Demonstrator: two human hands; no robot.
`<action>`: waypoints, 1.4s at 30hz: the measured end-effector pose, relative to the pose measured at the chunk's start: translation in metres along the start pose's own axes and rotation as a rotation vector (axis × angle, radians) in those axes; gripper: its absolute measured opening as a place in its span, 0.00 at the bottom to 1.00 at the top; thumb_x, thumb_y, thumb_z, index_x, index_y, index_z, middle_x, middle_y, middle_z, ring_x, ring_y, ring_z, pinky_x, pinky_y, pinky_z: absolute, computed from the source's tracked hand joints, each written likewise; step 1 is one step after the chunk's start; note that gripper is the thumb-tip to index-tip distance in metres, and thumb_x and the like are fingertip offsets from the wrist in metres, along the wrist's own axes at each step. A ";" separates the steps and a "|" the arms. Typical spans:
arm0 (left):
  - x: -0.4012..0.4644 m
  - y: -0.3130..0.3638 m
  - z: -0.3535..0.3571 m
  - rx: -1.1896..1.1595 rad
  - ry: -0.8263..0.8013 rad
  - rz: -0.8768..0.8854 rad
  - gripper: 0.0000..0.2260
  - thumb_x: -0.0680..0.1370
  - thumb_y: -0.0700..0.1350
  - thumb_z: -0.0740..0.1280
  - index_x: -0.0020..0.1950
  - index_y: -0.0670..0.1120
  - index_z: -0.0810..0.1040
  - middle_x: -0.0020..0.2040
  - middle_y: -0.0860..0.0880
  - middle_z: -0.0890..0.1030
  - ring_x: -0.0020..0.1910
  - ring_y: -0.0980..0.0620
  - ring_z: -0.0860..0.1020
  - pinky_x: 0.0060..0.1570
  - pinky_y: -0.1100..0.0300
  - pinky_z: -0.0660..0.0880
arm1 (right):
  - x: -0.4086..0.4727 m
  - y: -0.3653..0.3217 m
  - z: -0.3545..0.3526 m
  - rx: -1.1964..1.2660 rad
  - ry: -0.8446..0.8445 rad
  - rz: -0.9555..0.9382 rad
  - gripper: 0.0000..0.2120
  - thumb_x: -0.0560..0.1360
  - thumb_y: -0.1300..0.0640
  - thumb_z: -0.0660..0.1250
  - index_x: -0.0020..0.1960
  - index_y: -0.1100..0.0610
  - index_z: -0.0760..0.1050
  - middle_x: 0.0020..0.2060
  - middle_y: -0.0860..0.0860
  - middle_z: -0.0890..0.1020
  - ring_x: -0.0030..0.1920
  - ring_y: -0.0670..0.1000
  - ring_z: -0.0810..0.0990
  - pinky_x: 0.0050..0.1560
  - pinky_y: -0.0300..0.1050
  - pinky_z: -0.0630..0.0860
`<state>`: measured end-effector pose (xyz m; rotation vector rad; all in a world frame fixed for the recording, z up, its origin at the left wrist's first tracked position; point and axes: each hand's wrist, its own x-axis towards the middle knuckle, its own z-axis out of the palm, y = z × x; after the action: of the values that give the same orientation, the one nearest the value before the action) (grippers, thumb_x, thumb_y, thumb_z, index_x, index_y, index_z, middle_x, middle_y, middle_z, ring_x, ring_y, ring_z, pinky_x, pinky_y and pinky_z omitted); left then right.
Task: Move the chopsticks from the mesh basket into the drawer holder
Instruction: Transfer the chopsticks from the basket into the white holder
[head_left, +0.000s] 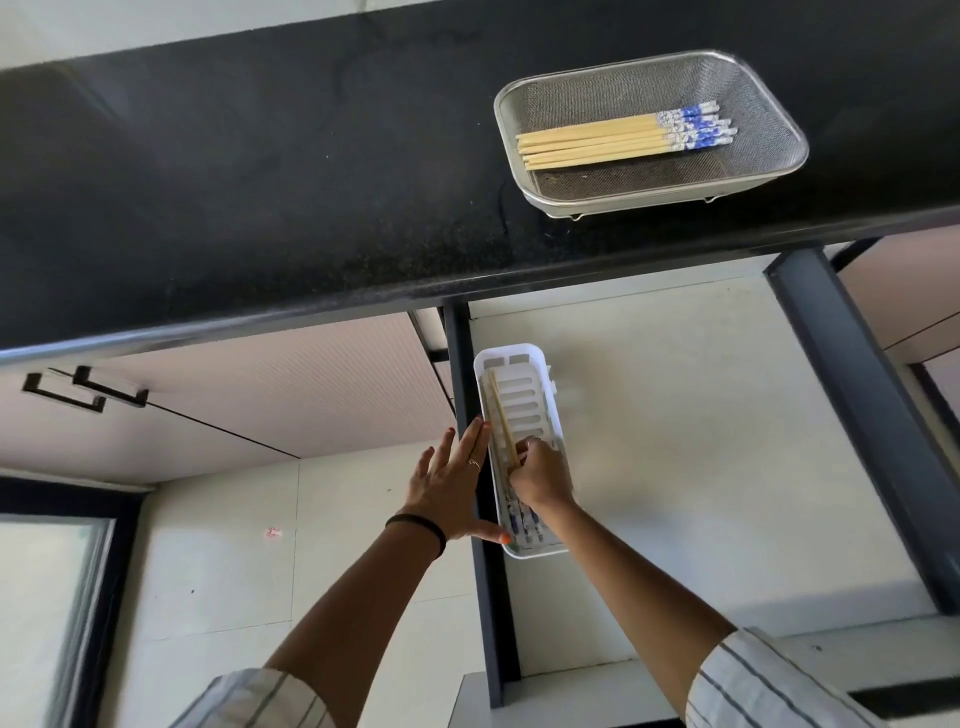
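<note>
Chopsticks going into the drawer holder, one batch down and a bunch left

The right hand (540, 475) has its fingers pinched round a couple of chopsticks (503, 415) and is laying them along the left side of the white drawer holder (540, 364), patterned ends near the wrist. The left hand (457, 483) lies flat and spread, fingers released, steadying the holder's left wall against the dark drawer rail (460, 364). Probably best to lower the tips first, keep them parallel to the long walls, then let go low so nothing bounces out. The holder is narrow, but the drawer floor (701, 415) to its right is wide open. The rest of the chopsticks (623, 136) sit in the mesh basket (779, 156) up on the black counter (260, 182), close to its front edge.
</note>
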<state>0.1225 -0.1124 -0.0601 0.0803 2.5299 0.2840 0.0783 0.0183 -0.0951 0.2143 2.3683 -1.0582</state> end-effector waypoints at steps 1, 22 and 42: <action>-0.001 0.001 -0.001 0.004 -0.002 -0.002 0.62 0.63 0.68 0.73 0.78 0.50 0.32 0.78 0.54 0.33 0.78 0.45 0.38 0.77 0.46 0.45 | -0.001 0.000 0.001 -0.008 0.001 -0.012 0.09 0.74 0.59 0.66 0.51 0.64 0.78 0.48 0.58 0.84 0.50 0.59 0.82 0.52 0.50 0.78; -0.002 0.002 -0.003 0.007 -0.028 0.001 0.61 0.64 0.67 0.73 0.77 0.49 0.32 0.78 0.53 0.32 0.78 0.44 0.41 0.77 0.45 0.47 | -0.012 0.010 0.007 -0.080 0.093 -0.054 0.09 0.75 0.66 0.63 0.54 0.60 0.75 0.49 0.56 0.83 0.51 0.56 0.81 0.49 0.46 0.77; 0.003 0.003 -0.003 0.077 -0.035 -0.006 0.63 0.62 0.69 0.73 0.77 0.47 0.31 0.78 0.51 0.33 0.78 0.44 0.50 0.75 0.44 0.54 | -0.018 -0.072 -0.118 -0.116 0.081 -0.577 0.09 0.77 0.64 0.62 0.53 0.62 0.80 0.48 0.57 0.84 0.45 0.50 0.80 0.48 0.40 0.75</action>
<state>0.1182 -0.1098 -0.0586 0.1062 2.5056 0.1813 0.0209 0.0565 0.0264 -0.5079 2.6246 -1.1659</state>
